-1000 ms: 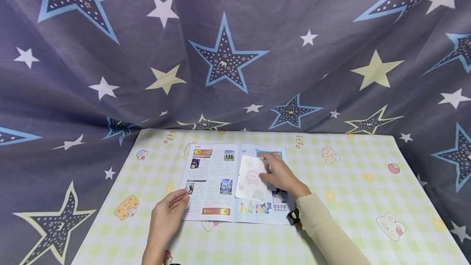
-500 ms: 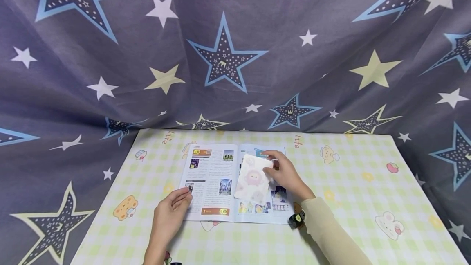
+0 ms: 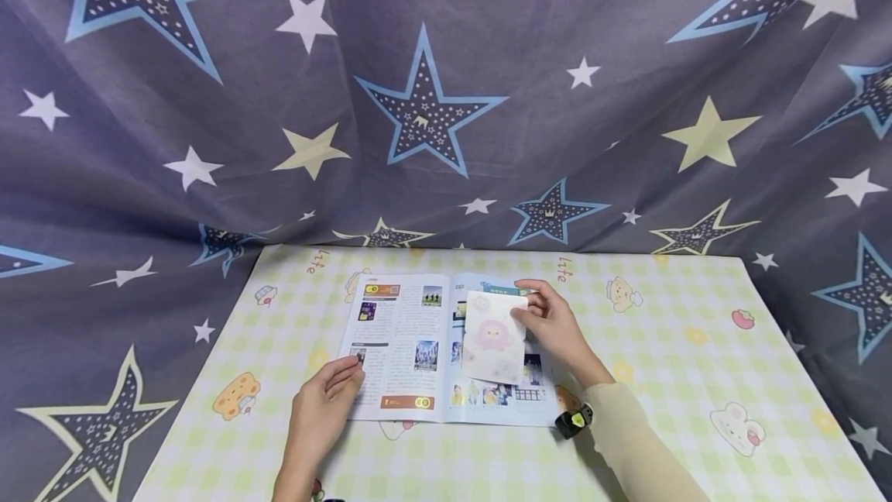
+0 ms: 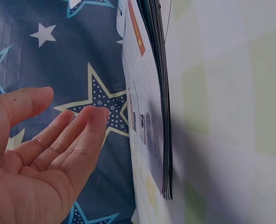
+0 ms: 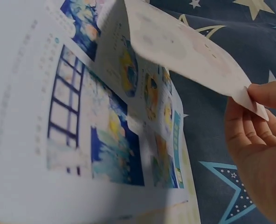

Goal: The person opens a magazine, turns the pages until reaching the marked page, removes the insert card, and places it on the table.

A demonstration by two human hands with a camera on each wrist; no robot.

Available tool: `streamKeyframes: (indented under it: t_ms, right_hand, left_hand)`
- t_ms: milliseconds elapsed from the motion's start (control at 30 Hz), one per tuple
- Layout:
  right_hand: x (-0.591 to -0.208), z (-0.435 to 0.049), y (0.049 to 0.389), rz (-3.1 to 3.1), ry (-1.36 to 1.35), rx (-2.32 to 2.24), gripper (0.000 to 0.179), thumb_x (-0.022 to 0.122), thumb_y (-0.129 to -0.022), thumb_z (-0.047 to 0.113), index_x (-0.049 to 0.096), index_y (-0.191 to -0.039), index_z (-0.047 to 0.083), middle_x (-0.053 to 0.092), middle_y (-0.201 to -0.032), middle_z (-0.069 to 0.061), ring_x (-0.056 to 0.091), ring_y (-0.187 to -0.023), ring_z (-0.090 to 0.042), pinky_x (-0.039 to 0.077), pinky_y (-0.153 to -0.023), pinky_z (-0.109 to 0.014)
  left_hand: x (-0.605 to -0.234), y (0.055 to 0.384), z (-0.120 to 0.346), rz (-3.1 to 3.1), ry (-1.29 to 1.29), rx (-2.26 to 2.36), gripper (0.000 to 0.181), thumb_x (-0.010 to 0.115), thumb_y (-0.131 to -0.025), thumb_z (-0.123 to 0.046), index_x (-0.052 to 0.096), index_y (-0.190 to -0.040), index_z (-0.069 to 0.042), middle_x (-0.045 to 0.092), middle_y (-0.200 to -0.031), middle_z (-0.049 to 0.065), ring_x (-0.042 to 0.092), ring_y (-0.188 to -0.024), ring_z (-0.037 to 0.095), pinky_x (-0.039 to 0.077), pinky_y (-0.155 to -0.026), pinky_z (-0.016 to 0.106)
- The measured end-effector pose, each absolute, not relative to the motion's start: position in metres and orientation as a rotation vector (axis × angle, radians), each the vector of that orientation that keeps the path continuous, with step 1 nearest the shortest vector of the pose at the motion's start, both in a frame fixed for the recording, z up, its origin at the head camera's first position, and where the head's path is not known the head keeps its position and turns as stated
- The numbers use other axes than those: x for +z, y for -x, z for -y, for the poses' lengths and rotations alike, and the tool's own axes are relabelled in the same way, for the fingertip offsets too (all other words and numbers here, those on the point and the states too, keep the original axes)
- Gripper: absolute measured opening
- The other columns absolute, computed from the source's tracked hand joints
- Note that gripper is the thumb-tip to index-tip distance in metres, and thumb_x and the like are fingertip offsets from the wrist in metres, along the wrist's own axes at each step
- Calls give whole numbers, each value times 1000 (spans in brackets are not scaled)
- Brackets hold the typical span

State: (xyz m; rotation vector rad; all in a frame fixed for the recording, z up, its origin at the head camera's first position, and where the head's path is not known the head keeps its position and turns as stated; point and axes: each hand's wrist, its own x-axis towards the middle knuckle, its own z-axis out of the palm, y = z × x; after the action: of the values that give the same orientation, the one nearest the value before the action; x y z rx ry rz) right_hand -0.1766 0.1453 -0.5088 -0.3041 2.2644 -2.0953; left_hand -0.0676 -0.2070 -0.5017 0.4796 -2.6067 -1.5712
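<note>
A magazine (image 3: 406, 339) lies spread open on the table, with text and small pictures on its pages. My right hand (image 3: 557, 328) pinches the upper right corner of a white card (image 3: 493, 339) with a pink cartoon figure. In the right wrist view the card (image 5: 189, 49) is raised off the page, its corner between thumb and fingers. By the magazine's left edge is my left hand (image 3: 324, 401). The left wrist view shows that hand (image 4: 58, 149) with its fingers loosely extended, nothing in them, apart from the magazine's thick page edges (image 4: 166, 140).
A green-and-white checked cloth (image 3: 662, 409) with cartoon prints covers the table. Behind it hangs a dark star-patterned curtain (image 3: 557, 138). A black device (image 3: 574, 421) sits at the right wrist.
My right hand has lifted the card from the right page and moved it a little to the right, turning it upright. The left hand has barely moved.
</note>
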Motion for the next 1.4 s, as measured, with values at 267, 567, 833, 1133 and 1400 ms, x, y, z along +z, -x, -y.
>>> streamKeyframes:
  t_ms: [267,567,833,1133,1400]
  right_hand:
    - [-504,-166,171,-2345,247,-2099,42,66,-94,-4,53,-134,-3,62,-88,-17,47,-63,-9,41,-54,-18]
    - [-503,-209,162,-2368,65,-2101,45,66,-96,0,50,-137,-4,67,-94,-12,54,-66,-7,43,-54,-18]
    - [-510,-259,157,-2283,-109,-2103,45,66,-97,5,47,-138,2,61,-81,5,48,-58,-5,41,-50,-20]
    - [-516,-300,161,-2317,-245,-1930,58,67,-98,19,38,-146,1,65,-86,10,52,-62,-5,46,-52,-22]
    - [-525,-309,168,-2400,-289,-1827,60,65,-99,16,36,-147,-4,65,-89,11,51,-65,-5,46,-55,-23]
  left_hand:
    - [-502,68,207,2607,-489,-1577,32,69,-96,-18,67,-125,-4,71,-115,10,69,-106,24,55,-89,30]
    - [-503,67,208,2604,-457,-1570,32,68,-96,-17,67,-125,-4,71,-115,11,69,-106,24,55,-89,27]
    - [-502,67,208,2610,-470,-1580,31,68,-96,-18,68,-124,-5,72,-113,9,69,-104,21,54,-84,18]
    - [-503,66,208,2605,-459,-1566,30,68,-96,-17,68,-123,-4,72,-112,9,70,-103,22,55,-86,22]
    - [-501,66,208,2609,-472,-1575,31,68,-96,-17,68,-124,-5,72,-113,8,69,-104,21,55,-88,26]
